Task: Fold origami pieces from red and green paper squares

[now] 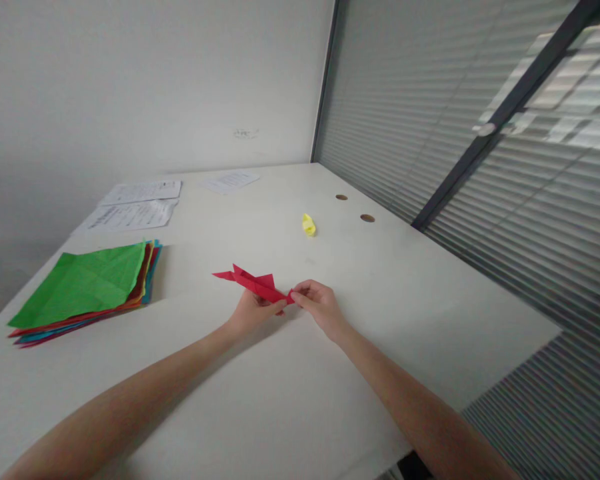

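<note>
A red folded paper figure (260,285), long and narrow with pointed ends and a raised flap, is held just over the white table (260,400). My left hand (253,313) grips it from below, the thumb lying along its near side. At its right end my right hand (320,305) pinches the narrow tip between thumb and fingers. Part of the paper is hidden behind my left fingers. Beyond my hands lies a small yellow folded paper piece (309,225).
A stack of coloured paper sheets (87,280), green on top, lies at the left. Printed pages (135,212) and another printed sheet (230,181) rest near the back wall. Two round holes (367,218) pierce the table near the blinds (430,133) on the right.
</note>
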Action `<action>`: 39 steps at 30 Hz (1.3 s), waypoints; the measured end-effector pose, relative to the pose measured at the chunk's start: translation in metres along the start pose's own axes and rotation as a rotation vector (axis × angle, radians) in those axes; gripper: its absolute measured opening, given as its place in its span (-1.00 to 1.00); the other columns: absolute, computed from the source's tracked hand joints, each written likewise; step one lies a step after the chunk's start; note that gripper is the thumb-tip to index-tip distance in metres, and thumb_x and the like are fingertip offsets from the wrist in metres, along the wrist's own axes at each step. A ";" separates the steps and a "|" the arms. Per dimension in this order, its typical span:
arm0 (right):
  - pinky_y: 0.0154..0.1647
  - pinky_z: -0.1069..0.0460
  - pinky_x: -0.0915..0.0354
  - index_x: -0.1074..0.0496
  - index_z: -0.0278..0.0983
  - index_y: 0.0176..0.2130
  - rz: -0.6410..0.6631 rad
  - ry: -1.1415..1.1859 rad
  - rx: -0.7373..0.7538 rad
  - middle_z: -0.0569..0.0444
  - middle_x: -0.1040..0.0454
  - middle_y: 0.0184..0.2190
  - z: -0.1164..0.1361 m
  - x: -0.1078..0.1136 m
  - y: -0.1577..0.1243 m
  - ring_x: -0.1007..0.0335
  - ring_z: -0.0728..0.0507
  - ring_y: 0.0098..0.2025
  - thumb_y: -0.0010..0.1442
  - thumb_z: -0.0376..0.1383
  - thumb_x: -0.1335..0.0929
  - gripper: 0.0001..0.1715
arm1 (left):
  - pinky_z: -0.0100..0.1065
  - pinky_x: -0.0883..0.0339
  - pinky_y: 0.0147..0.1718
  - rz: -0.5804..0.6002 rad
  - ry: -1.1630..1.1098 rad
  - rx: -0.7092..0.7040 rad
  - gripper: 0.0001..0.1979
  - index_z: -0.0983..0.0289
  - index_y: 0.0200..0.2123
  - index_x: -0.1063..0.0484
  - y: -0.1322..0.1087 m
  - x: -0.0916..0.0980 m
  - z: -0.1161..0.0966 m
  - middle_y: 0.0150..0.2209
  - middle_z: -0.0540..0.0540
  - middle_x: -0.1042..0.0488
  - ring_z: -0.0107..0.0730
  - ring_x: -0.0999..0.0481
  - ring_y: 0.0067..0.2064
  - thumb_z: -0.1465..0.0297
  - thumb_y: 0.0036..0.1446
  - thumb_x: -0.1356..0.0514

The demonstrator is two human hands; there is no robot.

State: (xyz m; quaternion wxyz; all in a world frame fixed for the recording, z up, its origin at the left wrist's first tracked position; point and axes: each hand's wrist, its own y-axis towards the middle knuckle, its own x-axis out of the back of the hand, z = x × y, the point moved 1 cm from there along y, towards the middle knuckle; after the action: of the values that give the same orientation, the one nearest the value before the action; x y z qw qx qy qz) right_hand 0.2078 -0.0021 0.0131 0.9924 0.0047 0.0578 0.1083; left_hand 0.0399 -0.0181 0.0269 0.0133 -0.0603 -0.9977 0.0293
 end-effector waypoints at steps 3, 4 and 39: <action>-0.41 0.07 -0.19 -0.46 -0.27 -0.43 -0.024 0.003 -0.007 0.14 -0.46 -0.52 0.001 0.000 0.000 -0.29 0.00 -0.46 -0.11 -0.10 -0.51 -0.67 | -0.39 -0.40 -0.49 0.008 0.000 0.003 -0.73 0.34 -0.54 -0.46 0.000 -0.001 -0.001 -0.57 0.06 -0.52 -0.41 -0.49 -0.53 0.29 -0.22 -0.42; -0.41 0.07 -0.19 -0.46 -0.27 -0.43 -0.027 -0.001 -0.010 0.14 -0.46 -0.52 0.001 0.000 0.000 -0.29 0.00 -0.46 -0.10 -0.10 -0.50 -0.67 | -0.39 -0.40 -0.49 0.013 -0.003 -0.004 -0.73 0.34 -0.54 -0.46 0.000 -0.001 0.000 -0.57 0.06 -0.52 -0.40 -0.49 -0.53 0.28 -0.21 -0.42; -0.36 0.06 -0.31 -0.59 -0.18 -0.26 0.015 -0.398 0.579 0.05 -0.43 -0.34 0.010 0.002 -0.011 -0.38 -0.04 -0.31 0.21 -0.28 -0.38 -0.86 | -0.40 -0.40 -0.37 0.099 -0.395 0.056 -0.68 0.39 -0.41 -0.57 0.000 -0.003 0.003 -0.42 0.16 -0.59 -0.42 -0.52 -0.44 0.24 -0.14 -0.44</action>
State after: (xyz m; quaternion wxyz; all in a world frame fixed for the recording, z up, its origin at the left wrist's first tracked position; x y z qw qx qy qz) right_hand 0.2133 -0.0122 0.0222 0.9409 0.3075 -0.1086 0.0916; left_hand 0.0431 -0.0189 0.0243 -0.1824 -0.1021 -0.9755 0.0689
